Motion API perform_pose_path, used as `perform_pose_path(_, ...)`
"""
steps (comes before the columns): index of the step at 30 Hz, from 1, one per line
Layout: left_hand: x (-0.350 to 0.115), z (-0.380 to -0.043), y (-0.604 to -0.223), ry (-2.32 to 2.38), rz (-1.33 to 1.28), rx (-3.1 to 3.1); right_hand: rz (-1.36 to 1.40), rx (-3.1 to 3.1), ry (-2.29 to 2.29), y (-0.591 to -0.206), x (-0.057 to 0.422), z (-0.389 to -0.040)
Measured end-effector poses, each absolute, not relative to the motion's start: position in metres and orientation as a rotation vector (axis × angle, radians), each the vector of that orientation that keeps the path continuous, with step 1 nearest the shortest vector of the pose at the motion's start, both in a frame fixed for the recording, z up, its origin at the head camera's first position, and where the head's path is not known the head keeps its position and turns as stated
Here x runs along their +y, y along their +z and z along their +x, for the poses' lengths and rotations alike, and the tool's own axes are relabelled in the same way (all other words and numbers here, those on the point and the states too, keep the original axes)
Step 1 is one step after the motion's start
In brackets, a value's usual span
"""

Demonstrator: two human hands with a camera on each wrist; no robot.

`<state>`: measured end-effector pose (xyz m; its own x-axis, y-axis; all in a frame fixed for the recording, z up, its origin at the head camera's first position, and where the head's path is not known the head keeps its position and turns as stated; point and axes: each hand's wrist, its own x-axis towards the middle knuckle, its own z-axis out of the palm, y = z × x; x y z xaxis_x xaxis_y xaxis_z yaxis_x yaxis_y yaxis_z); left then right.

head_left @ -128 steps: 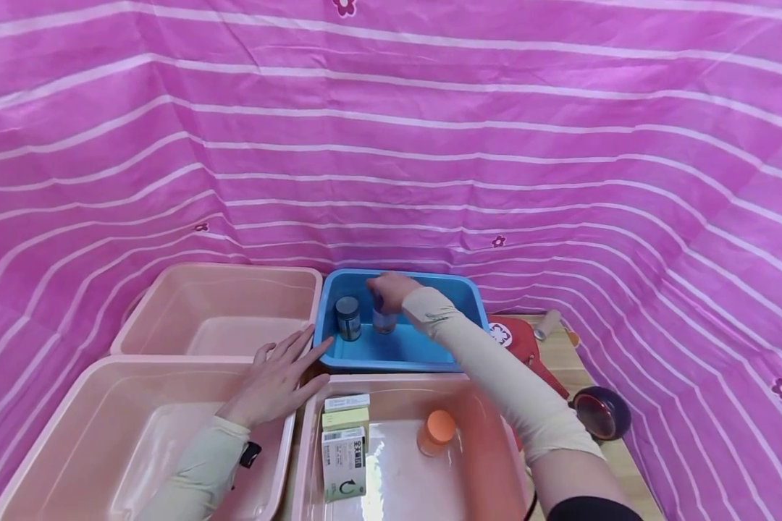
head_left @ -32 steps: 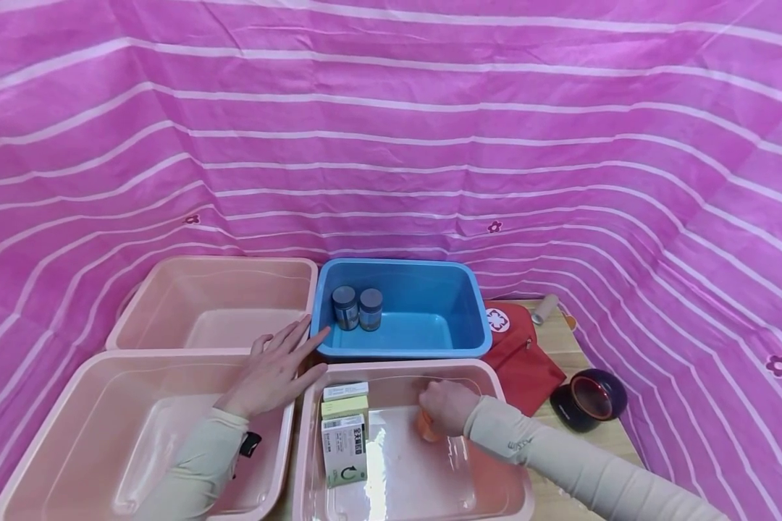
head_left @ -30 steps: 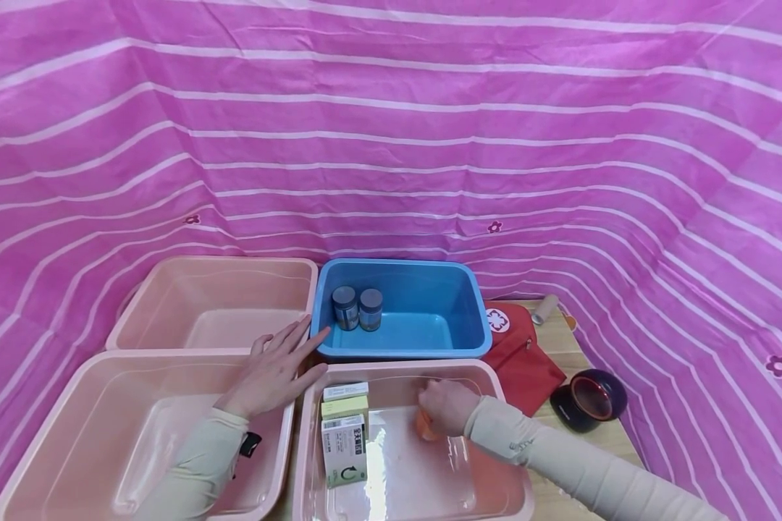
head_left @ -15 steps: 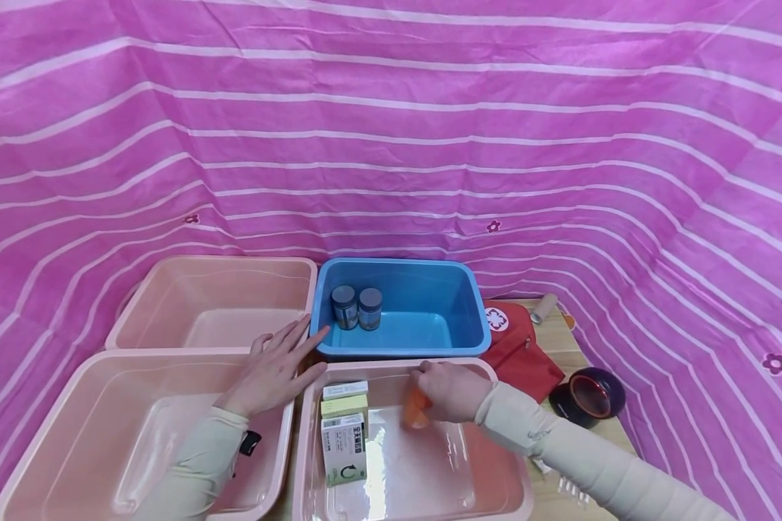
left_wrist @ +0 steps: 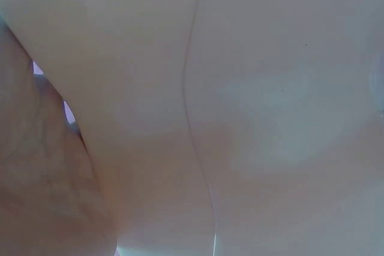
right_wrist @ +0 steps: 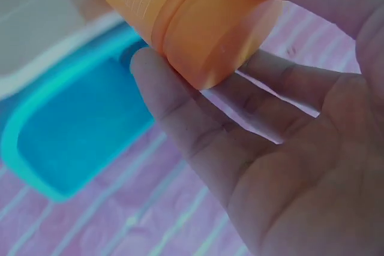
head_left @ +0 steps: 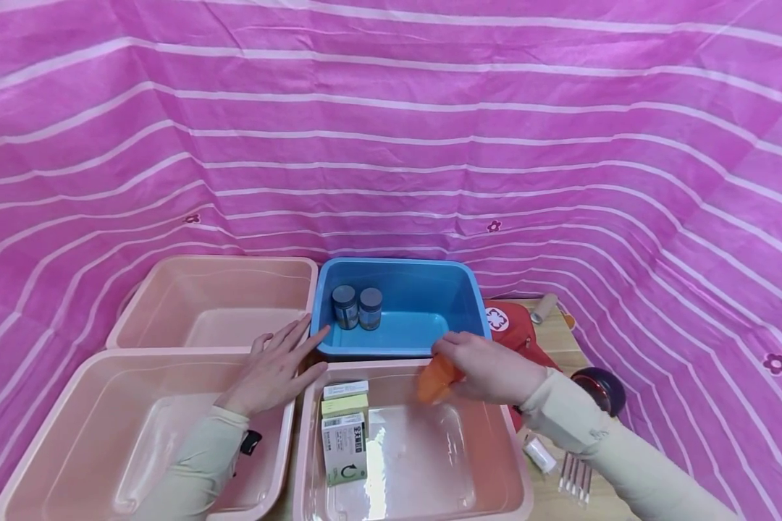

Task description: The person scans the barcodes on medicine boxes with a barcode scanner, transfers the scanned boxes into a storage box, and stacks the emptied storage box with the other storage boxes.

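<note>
My right hand holds an orange bottle by its cap end, tilted, above the back part of the front right pink bin. In the right wrist view, thumb and fingers grip the round orange cap, and small print shows on the bottle's side. My left hand lies with spread, straight fingers over the rims where the bins meet, its fingertips by the blue bin. Inside that blue bin two dark-lidded jars stand side by side at the left. The left wrist view shows mostly a blurred pale surface.
Three medicine boxes stand along the left wall of the front right bin. Two more pink bins sit at the left. On the right lie a red pouch, a dark round object, cotton swabs and a small white packet.
The second jar, earlier in my right hand, now stands in the blue bin. My right hand has since lifted the orange bottle from the pink bin's floor. My left hand has stayed put.
</note>
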<state>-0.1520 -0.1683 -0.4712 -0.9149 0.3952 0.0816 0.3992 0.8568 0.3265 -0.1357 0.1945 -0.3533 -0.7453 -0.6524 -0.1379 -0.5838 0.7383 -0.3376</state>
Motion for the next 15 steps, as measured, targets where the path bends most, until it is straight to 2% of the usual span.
perform_pose_path(7,-0.167,-0.152,-0.470,-0.546,-0.650,-3.020,-1.038,2.783,-0.450,-0.333,0.238,-0.124)
perform_pose_path(15,-0.168,-0.152,-0.471,-0.540,-0.651,-3.018,-1.013,2.961,-0.502,-0.327,0.294,-0.107)
